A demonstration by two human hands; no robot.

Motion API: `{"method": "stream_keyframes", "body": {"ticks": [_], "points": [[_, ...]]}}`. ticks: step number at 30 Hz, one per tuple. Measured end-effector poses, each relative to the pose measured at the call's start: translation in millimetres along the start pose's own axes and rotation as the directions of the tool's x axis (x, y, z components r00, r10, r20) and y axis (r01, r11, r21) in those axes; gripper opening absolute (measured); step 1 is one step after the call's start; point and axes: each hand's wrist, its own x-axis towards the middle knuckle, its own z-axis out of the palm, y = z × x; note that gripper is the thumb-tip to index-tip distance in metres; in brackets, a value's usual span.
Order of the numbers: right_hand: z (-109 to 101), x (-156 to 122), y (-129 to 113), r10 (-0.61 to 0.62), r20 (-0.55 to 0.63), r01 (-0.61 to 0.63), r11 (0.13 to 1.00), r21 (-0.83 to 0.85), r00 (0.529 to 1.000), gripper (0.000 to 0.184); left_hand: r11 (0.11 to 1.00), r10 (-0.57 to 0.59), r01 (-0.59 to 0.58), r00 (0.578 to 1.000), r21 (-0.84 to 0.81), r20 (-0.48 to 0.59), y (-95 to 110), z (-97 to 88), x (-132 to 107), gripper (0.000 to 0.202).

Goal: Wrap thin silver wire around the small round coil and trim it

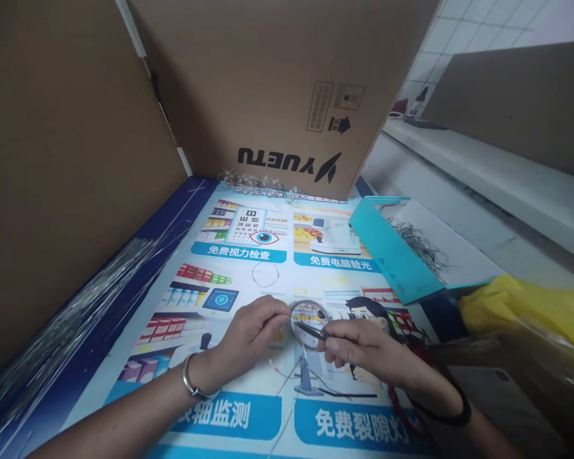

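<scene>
My left hand (251,331) pinches the left edge of a thin wire ring (310,322), bent like a spectacle rim, just above the printed poster (249,268). My right hand (358,347) is closed on a slim dark tool (310,329) whose tip touches the ring from the right. Both hands meet over the poster's middle. A metal bangle sits on my left wrist and a dark band on my right. A second loose wire ring (265,274) lies flat on the poster beyond my hands.
A large cardboard box (277,83) stands at the back and a cardboard wall (62,159) at the left. Long wire rods (62,319) lie along the left edge. A teal box lid (392,248) holds wire pieces on the right, beside a yellow bag (526,306).
</scene>
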Motion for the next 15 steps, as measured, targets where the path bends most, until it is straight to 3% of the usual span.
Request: {"method": "stream_keyframes", "body": {"ticks": [6, 15], "points": [[1.7, 2.3, 0.9, -0.018, 0.018, 0.014, 0.977, 0.214, 1.0, 0.047, 1.0, 0.021, -0.021, 1.0, -0.001, -0.023, -2.4, 2.4, -0.6, 0.014], [3.0, 4.4, 1.8, 0.0, 0.018, -0.004, 0.98, 0.2, 1.0, 0.047, 0.999, 0.04, -0.04, 0.999, 0.021, -0.028, -2.5, 2.5, -1.4, 0.014]]}}
